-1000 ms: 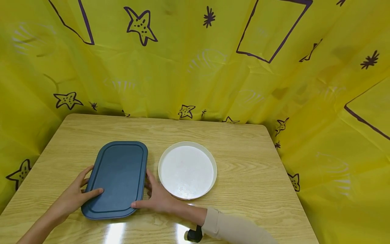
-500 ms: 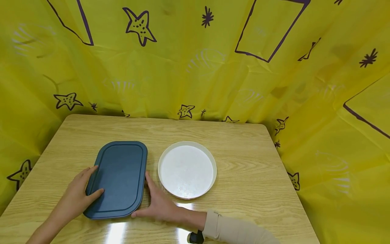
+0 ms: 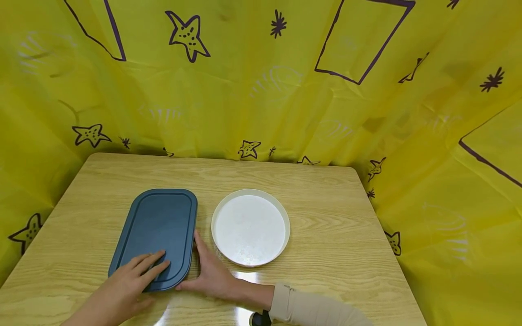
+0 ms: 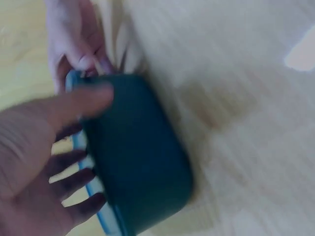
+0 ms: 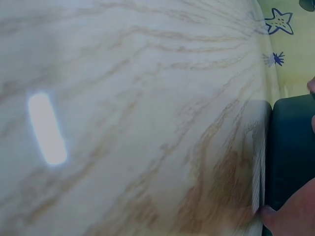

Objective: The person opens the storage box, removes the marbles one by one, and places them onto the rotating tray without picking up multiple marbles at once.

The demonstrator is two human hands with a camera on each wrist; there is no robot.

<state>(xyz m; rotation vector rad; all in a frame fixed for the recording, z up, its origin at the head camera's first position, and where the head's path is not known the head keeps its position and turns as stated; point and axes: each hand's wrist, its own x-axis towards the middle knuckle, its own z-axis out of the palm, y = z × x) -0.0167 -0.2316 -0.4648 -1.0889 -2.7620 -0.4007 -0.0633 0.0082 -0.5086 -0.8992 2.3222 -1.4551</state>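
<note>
A rectangular dark blue box with a fitted lid [image 3: 159, 222] sits on the left half of the table; the left wrist view shows its deep smooth side [image 4: 142, 152]. My left hand [image 3: 124, 287] lies across the lid's near end, fingers stretched out over the surface and thumb in front of the near edge. My right hand [image 3: 212, 271] holds the near right corner, its fingers along the right side and its thumb at the front. At the right border of the right wrist view, that thumb [image 5: 293, 211] shows against the box.
A round, shallow white tray [image 3: 250, 228] lies just right of the box, close to my right forearm. The wood-grain table [image 3: 334, 235] extends beyond it to the right. Yellow curtains [image 3: 244, 90] with drawn starfish enclose the back and sides.
My left hand has left the box's left edge and moved right and nearer, over the lid's near end. My right thumb has slipped off the lid to the near corner.
</note>
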